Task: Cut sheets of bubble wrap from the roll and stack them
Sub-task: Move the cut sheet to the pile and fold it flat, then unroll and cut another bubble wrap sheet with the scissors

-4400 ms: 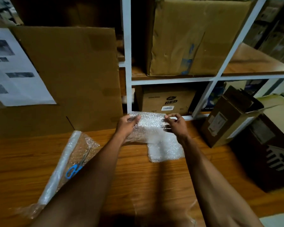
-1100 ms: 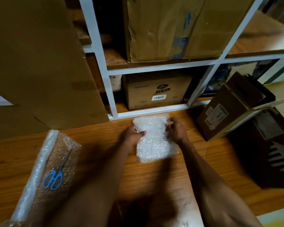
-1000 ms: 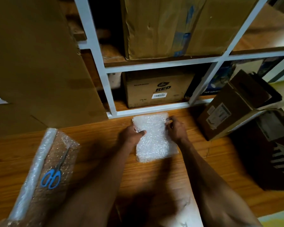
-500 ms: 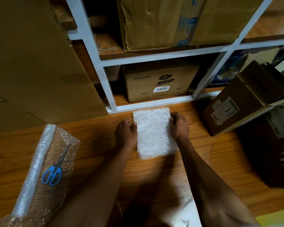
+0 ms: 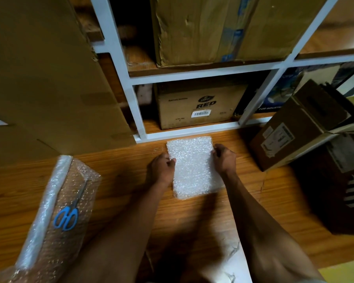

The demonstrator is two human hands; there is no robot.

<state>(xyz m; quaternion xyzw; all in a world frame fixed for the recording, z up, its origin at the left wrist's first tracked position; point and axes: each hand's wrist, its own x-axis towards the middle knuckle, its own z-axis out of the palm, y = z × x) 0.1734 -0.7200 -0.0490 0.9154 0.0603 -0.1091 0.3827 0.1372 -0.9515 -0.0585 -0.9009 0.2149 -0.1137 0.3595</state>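
Observation:
A neat rectangular stack of cut bubble wrap sheets [image 5: 193,167] lies flat on the wooden table [image 5: 192,217], close to the white shelf frame. My left hand [image 5: 160,169] sits at the stack's left edge with its thumb hooked over the top sheet. My right hand [image 5: 224,158] holds the right edge, fingers curled against it. At the left lies the bubble wrap roll [image 5: 55,217], partly unrolled, with blue-handled scissors [image 5: 69,211] resting on it.
A white shelf frame [image 5: 137,119] holding cardboard boxes stands just behind the stack. A large cardboard sheet [image 5: 49,78] leans at the left. A tilted brown box [image 5: 300,127] and darker boxes crowd the right. Loose plastic film [image 5: 225,256] lies near the front edge.
The lifted sheet has been laid down onto the stack. Half a second ago both hands rested beside the stack; now the left thumb hooks over its edge and both hands hold its sides.

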